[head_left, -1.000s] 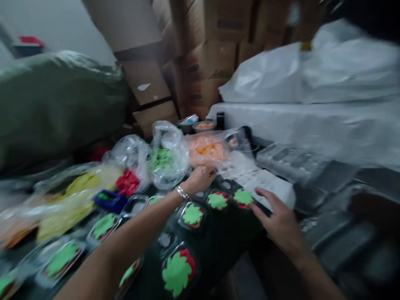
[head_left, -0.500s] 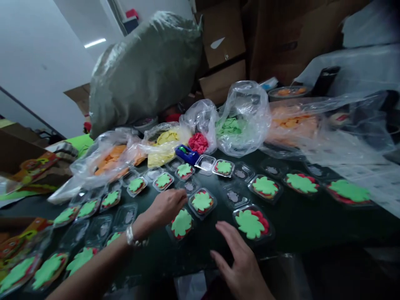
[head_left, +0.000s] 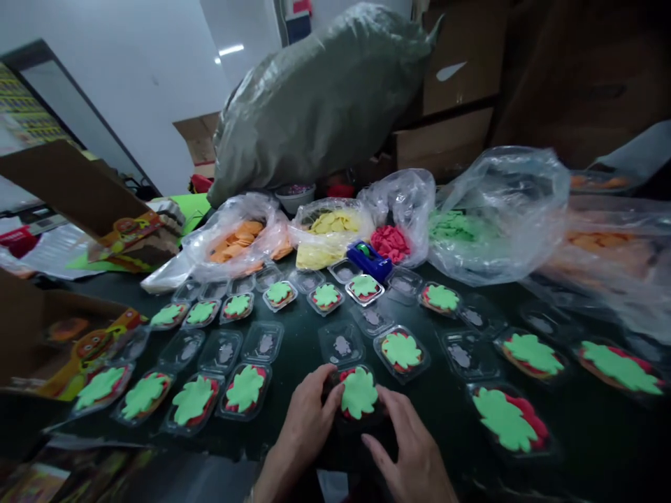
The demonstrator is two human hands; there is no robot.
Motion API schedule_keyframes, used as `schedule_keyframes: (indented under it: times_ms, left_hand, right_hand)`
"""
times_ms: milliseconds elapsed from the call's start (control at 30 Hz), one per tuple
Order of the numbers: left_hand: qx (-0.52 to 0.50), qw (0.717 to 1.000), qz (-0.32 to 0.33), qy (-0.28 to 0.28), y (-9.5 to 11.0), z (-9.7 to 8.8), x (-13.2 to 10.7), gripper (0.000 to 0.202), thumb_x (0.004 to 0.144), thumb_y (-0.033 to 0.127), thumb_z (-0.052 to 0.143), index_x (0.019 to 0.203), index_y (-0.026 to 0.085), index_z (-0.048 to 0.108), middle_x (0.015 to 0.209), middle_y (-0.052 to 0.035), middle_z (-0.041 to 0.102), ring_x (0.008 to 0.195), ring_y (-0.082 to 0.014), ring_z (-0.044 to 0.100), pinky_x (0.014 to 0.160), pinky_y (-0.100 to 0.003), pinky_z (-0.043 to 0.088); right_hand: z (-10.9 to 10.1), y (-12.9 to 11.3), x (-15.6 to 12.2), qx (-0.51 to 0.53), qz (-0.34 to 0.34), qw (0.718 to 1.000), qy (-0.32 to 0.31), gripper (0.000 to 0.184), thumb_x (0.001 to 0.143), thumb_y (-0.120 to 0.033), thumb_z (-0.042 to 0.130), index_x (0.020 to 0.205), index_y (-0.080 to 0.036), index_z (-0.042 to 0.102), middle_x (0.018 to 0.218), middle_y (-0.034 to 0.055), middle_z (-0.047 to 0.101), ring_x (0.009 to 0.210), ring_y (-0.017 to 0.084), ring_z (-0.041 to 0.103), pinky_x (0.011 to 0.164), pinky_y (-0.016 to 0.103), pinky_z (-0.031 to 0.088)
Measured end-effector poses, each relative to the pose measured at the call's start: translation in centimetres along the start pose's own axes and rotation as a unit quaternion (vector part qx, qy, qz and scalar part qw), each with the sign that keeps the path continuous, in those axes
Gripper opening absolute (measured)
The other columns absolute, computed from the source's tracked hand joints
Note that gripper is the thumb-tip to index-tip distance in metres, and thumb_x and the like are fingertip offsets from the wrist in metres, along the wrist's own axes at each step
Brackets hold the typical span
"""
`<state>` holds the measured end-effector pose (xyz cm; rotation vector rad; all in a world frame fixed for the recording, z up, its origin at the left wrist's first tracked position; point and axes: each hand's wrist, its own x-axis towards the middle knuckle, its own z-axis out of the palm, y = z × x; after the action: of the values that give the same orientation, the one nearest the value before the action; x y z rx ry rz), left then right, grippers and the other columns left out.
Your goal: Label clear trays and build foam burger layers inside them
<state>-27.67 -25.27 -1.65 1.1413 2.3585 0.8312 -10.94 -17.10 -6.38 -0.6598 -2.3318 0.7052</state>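
On the dark table most clear trays carry green leaves while several sit bare; my left hand and right hand clasp one filled tray at the near edge, fingers curled around it.

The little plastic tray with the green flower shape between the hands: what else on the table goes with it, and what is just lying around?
In use:
left hand and right hand touching the tray
other filled trays
empty trays
bags of green, red, yellow, orange pieces

Lying about:
blue tape dispenser
big grey sack
cardboard boxes
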Motion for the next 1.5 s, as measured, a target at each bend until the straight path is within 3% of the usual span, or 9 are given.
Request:
schedule_keyframes:
  times_ms: [200,400,567,867,967,1100,1200,1400,1500]
  left_hand:
    - [0.004,0.989,0.107,0.097,-0.6,-1.6,-1.2,0.023,0.089,0.021,0.049,0.108,0.019,0.062,0.108,-0.0088,0.064,0.101,-0.0205,0.058,0.09,-0.037,0.048]
    - [0.074,0.958,0.275,-0.009,2.0,0.1,0.0,0.023,0.088,0.023,0.056,0.11,0.019,0.062,0.11,-0.0094,0.061,0.099,-0.0223,0.053,0.089,-0.04,0.047]
    - [0.143,0.951,0.273,-0.034,2.4,0.9,0.8,0.02,0.089,0.023,0.054,0.107,0.021,0.062,0.108,-0.0084,0.06,0.095,-0.0228,0.05,0.083,-0.04,0.045]
    - [0.253,0.934,0.24,-0.081,3.4,-0.3,1.7,0.01,0.088,0.021,0.049,0.088,0.018,0.058,0.1,-0.008,0.059,0.091,-0.0239,0.049,0.077,-0.04,0.043]
    - [0.221,0.939,0.238,-0.11,3.3,-1.0,2.1,0.009,0.088,0.02,0.05,0.09,0.017,0.058,0.097,-0.0078,0.059,0.09,-0.0223,0.05,0.08,-0.039,0.044]
    - [0.126,0.948,0.266,-0.119,2.5,-1.8,2.4,0.027,0.091,0.02,0.048,0.117,0.019,0.054,0.105,-0.0077,0.056,0.095,-0.0189,0.05,0.087,-0.034,0.044]
    - [0.137,0.933,0.302,-0.138,1.9,-1.9,2.5,0.021,0.093,0.022,0.046,0.108,0.023,0.062,0.106,-0.0063,0.058,0.096,-0.0188,0.05,0.087,-0.035,0.043]
    - [0.197,0.923,0.317,-0.096,2.1,-0.7,2.5,0.017,0.092,0.022,0.048,0.082,0.018,0.062,0.093,-0.0068,0.062,0.086,-0.0199,0.054,0.079,-0.036,0.047]
    - [0.213,0.908,0.358,-0.052,1.5,-0.5,2.5,0.017,0.09,0.017,0.047,0.081,0.02,0.061,0.086,-0.0063,0.065,0.079,-0.0194,0.057,0.071,-0.032,0.05]
  right_hand:
    - [-1.1,0.2,-0.9,0.009,0.012,0.999,0.031,0.036,0.09,-0.026,0.051,0.125,-0.017,0.046,0.111,0.013,0.061,0.1,0.024,0.062,0.081,0.036,0.056]
    - [-0.2,-0.1,-0.7,-0.036,0.029,0.999,0.021,0.044,0.088,-0.034,0.055,0.127,-0.017,0.044,0.113,0.0141,0.063,0.101,0.028,0.061,0.08,0.043,0.051]
    - [0.0,-0.7,-0.1,-0.056,0.047,0.997,-0.001,0.045,0.087,-0.03,0.057,0.128,-0.016,0.043,0.11,0.0137,0.064,0.096,0.028,0.061,0.079,0.043,0.047]
    - [-0.2,-1.1,0.5,-0.061,0.02,0.998,-0.002,0.036,0.088,-0.034,0.057,0.119,-0.017,0.052,0.103,0.0105,0.067,0.089,0.025,0.059,0.073,0.038,0.043]
    - [-0.1,-1.1,0.5,-0.061,0.022,0.998,0.002,0.035,0.088,-0.034,0.057,0.118,-0.017,0.052,0.103,0.0105,0.066,0.088,0.025,0.059,0.073,0.037,0.043]
    - [0.1,-1.2,0.4,-0.058,0.031,0.998,0.001,0.036,0.088,-0.034,0.059,0.118,-0.017,0.052,0.104,0.0106,0.066,0.09,0.026,0.058,0.074,0.038,0.042]
    - [0.1,-1.3,0.4,-0.052,0.035,0.998,-0.004,0.038,0.086,-0.034,0.062,0.118,-0.017,0.052,0.103,0.0102,0.066,0.09,0.026,0.058,0.075,0.038,0.041]
    - [-0.2,-1.5,0.9,-0.064,0.021,0.998,0.012,0.034,0.086,-0.035,0.059,0.115,-0.018,0.053,0.102,0.0091,0.067,0.088,0.025,0.059,0.072,0.037,0.041]
    - [0.6,-1.4,1.3,-0.07,-0.007,0.996,0.052,0.037,0.088,-0.049,0.052,0.107,-0.018,0.057,0.091,0.0072,0.069,0.077,0.024,0.061,0.064,0.035,0.041]
